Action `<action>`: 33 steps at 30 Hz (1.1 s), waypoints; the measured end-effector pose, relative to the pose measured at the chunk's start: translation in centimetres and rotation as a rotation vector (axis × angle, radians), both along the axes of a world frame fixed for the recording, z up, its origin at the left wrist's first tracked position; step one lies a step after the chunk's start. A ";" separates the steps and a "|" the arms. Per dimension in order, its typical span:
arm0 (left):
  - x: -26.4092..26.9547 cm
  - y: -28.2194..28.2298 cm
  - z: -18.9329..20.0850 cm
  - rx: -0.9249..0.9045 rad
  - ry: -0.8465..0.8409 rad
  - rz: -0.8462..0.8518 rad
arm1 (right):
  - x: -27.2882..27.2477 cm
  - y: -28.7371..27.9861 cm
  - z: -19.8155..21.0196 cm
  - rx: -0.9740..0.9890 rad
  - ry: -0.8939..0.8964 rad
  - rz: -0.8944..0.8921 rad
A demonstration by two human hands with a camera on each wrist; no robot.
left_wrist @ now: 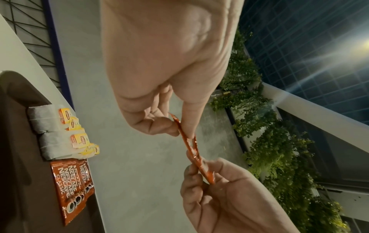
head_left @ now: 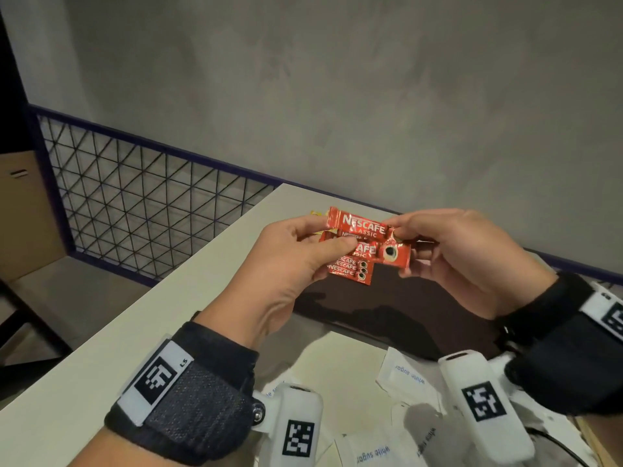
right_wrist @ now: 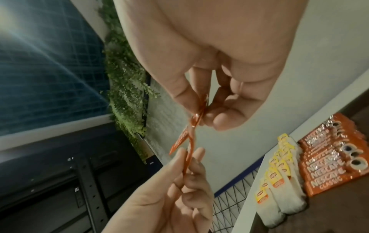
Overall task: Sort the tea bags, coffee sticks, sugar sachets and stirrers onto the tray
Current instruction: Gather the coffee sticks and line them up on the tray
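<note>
Two red Nescafe coffee sticks (head_left: pixel 365 227) hang in the air above the dark brown tray (head_left: pixel 404 308). My left hand (head_left: pixel 333 242) pinches their left ends and my right hand (head_left: pixel 404 230) pinches the right ends. Seen edge-on from the wrists, the sticks (left_wrist: pixel 191 148) splay apart at one end (right_wrist: pixel 179 141). A fanned pile of coffee sticks (left_wrist: pixel 72 186) lies at the tray's far edge. Beside it lies a row of tea bags (left_wrist: pixel 49 130) with yellow tags. White sugar sachets (head_left: pixel 408 375) lie loose on the table near me.
The tray lies on a pale table (head_left: pixel 135 315) against a grey wall. A wire-mesh railing (head_left: pixel 135 197) drops off past the table's left edge. A cardboard box (head_left: pixel 23 214) stands beyond it. Green foliage (left_wrist: pixel 269 126) hangs on the wall, high up.
</note>
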State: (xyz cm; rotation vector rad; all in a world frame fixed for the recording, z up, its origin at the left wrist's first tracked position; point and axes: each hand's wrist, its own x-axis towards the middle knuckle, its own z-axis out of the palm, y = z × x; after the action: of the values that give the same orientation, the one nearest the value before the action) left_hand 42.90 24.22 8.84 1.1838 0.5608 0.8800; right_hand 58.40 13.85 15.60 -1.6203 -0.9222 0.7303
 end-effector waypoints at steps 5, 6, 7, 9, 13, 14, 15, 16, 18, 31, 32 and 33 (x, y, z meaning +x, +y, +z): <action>0.1 -0.2 -0.2 0.037 0.004 -0.044 | -0.2 0.0 0.2 0.013 -0.129 -0.061; 0.1 -0.2 -0.2 0.032 -0.011 -0.050 | -0.2 0.0 0.1 0.025 -0.126 -0.074; 0.1 -0.2 -0.2 0.027 -0.027 -0.050 | -0.2 0.0 0.1 0.025 -0.127 -0.079; 0.0 -0.2 -0.1 0.019 -0.059 -0.037 | -0.1 -0.2 -0.2 -0.010 -0.157 -0.062; 0.1 0.0 -0.3 0.039 -0.064 0.000 | -0.1 -0.4 -0.6 -0.018 -0.115 -0.013; 0.1 0.1 -0.3 0.046 -0.062 -0.001 | -0.1 -0.4 -0.6 -0.009 -0.098 0.004; 0.1 0.1 -0.3 0.049 -0.063 -0.004 | -0.1 -0.4 -0.6 -0.002 -0.096 0.026; 0.1 0.1 -0.3 0.047 -0.071 -0.004 | -0.1 -0.4 -0.6 0.005 -0.108 0.055; 0.1 0.1 -0.2 0.031 -0.090 -0.001 | -0.1 -0.6 -0.6 0.028 -0.177 0.136; -0.2 0.2 0.3 -0.053 0.014 0.163 | 2.7 4.5 1.1 -0.210 -0.753 0.339; -0.2 0.3 0.4 -0.070 0.021 0.197 | 3.4 5.1 0.5 -0.250 -0.763 0.330; -0.4 0.4 0.5 -0.094 0.013 0.223 | 4.1 5.8 -0.3 -0.297 -0.795 0.330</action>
State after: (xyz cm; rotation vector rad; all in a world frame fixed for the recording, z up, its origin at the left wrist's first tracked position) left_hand 42.50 24.60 9.32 1.0555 0.7474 1.0245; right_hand 62.47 19.65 15.25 -2.0962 -1.7432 0.4377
